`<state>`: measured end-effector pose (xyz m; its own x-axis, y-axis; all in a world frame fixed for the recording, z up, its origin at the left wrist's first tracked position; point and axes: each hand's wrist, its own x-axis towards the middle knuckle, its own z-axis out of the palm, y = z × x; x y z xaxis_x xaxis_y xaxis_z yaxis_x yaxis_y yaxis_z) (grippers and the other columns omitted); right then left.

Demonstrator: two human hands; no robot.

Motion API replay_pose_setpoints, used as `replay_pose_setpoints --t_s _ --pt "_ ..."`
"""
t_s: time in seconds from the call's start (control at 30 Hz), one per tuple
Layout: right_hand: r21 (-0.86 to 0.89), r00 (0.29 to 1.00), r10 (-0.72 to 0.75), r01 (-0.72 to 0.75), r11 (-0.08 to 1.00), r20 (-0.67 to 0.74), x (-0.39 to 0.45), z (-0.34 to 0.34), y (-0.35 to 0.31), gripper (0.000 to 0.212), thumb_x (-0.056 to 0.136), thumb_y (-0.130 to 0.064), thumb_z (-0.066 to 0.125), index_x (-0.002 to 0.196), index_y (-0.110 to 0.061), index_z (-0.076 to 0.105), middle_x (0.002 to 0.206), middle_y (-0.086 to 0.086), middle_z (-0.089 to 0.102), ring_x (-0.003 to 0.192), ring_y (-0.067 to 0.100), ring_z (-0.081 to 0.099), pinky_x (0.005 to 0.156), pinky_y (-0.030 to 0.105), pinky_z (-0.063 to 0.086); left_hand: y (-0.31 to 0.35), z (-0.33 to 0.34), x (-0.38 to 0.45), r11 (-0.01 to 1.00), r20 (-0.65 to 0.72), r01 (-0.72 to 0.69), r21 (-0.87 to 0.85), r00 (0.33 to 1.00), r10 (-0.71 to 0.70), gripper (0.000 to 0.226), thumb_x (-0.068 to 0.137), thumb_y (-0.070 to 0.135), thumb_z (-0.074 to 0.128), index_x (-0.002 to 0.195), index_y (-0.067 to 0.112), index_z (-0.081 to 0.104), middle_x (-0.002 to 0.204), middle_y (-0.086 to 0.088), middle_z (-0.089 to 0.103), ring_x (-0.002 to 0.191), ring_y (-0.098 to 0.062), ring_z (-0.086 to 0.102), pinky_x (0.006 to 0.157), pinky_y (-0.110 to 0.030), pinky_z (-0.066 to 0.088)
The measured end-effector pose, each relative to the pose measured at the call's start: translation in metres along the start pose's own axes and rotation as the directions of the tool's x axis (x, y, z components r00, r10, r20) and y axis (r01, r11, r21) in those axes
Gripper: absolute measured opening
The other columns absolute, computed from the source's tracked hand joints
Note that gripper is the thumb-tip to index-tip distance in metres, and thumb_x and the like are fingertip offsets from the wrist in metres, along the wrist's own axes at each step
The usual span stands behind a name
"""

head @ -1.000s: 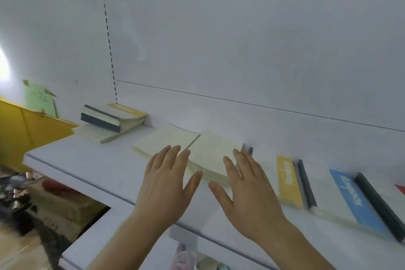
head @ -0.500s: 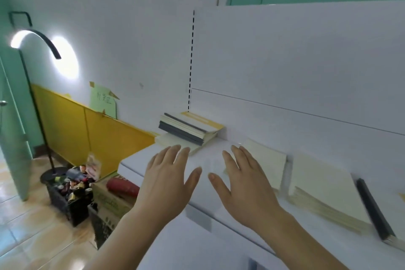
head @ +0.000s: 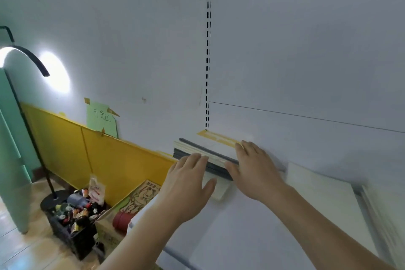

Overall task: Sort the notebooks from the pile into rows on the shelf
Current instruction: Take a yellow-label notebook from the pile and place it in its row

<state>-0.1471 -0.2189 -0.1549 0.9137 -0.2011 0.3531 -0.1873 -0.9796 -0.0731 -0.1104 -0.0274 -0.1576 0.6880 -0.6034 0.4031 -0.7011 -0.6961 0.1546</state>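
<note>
Notebooks, a stacked paper pile (head: 203, 155) on the white shelf (head: 252, 226), awaited sorting; cream notebooks (head: 317, 193) already lay rightward. Both hands, left (head: 186, 188) and right (head: 254, 171), reached it with straight fingers, gripping nothing.

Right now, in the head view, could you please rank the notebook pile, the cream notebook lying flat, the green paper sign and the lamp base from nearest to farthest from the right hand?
1. Notebook pile, under the right hand.
2. Cream notebook, just right on the shelf.
3. Green paper sign, left on the wall.
4. Lamp base, far left on the floor.
</note>
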Motion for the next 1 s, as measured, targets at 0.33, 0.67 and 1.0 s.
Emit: replay_pose_setpoints --t_s 0.33,0.67,1.0 --pt "-0.236 0.969 -0.007 -0.053 0.970 -0.248 0.014 0.015 -0.022 0.025 0.083 -0.026 0.069 0.061 -0.021 0.058 0.055 -0.002 0.059 0.046 0.024 0.055 0.043 0.026 0.034 -0.052 0.031 0.063 0.969 -0.153 -0.185 -0.165 0.975 0.160 0.042 0.100 0.044 0.045 0.132 0.018 0.055 0.136 0.002 0.051 0.120 -0.020 0.053 0.096 -0.031 0.047" --pt "-0.171 0.806 0.054 -0.190 0.967 -0.589 -0.010 0.002 -0.084 0.019 0.091 -0.025 0.055 0.093 -0.018 0.073 0.087 -0.004 0.073 0.075 0.023 0.067 0.064 0.034 0.051 -0.054 0.009 0.058 0.496 0.072 0.048 -0.867 0.997 0.030 0.045 0.087 0.070 0.040 0.103 0.032 0.059 0.089 0.017 0.070 0.084 0.005 0.064 0.072 -0.014 0.050" --pt "-0.057 0.930 0.116 -0.144 0.988 -0.349 -0.021 0.018 -0.095 0.063 0.100 -0.050 0.033 0.147 -0.008 0.039 0.155 0.005 0.036 0.144 0.019 0.030 0.117 0.033 0.023 -0.079 -0.004 0.076 0.089 0.127 0.163 -0.983 0.938 -0.322 0.011 0.104 0.029 0.048 0.100 0.033 0.057 0.102 0.012 0.068 0.094 -0.008 0.064 0.077 -0.034 0.053"
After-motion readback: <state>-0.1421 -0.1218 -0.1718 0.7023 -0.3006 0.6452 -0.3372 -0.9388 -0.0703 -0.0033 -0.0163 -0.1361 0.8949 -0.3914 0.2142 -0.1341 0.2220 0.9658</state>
